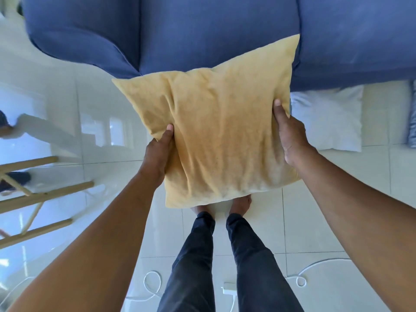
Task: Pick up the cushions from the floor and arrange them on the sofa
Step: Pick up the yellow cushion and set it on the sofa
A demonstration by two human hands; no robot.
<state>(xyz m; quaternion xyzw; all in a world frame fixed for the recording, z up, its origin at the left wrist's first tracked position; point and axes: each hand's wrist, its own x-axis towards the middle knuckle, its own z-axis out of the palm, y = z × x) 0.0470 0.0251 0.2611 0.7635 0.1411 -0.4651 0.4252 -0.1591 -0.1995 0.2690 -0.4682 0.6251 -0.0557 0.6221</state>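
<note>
A square yellow cushion is held up in the air in front of me, tilted, its far corner over the front edge of the blue sofa. My left hand grips its left edge, thumb on top. My right hand grips its right edge. A white cushion lies on the tiled floor against the sofa's front, to the right of the yellow one. At the far right edge a striped blue-grey cushion is partly in view on the floor.
A glass table with wooden legs stands to my left. A white cable and a white plug strip lie on the glossy tiled floor by my legs. My bare feet stand below the cushion.
</note>
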